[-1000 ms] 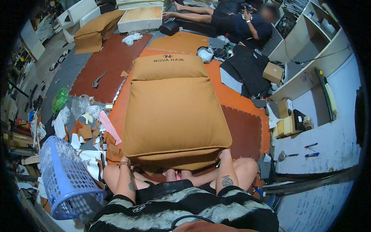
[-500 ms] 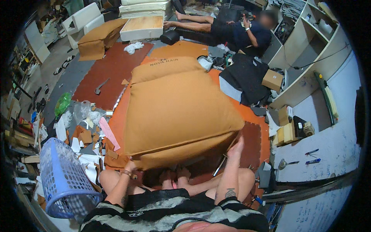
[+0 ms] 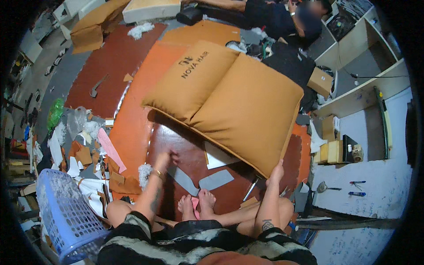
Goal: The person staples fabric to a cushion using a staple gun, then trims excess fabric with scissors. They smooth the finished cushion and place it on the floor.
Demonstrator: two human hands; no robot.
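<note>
A large tan padded cushion (image 3: pixel 254 106) with two sections, a piped edge and dark print is tilted over the floor in front of me. My right hand (image 3: pixel 276 171) is closed on its near right corner. Apart from the cushion, my left hand (image 3: pixel 167 160) hangs over the dark red floor sheet, its fingers smeared by motion. Below the cushion lie two grey flat pieces (image 3: pixel 216 179) near my bare feet and a white panel (image 3: pixel 216 157), partly covered by the cushion. A metal rod-like tool (image 3: pixel 251 189) lies close to the cushion's near corner.
A blue plastic basket (image 3: pixel 73 212) with white stuffing stands at my left, beside scattered fabric scraps (image 3: pixel 84 154). White shelving (image 3: pixel 366 92) and a white board with pens (image 3: pixel 357 193) are on the right. Another person (image 3: pixel 282 20) reclines at the far side.
The cushion has turned, its left side swinging away and up, uncovering the floor, grey pieces and white panel. My left hand has let go of it; my right still holds a corner.
</note>
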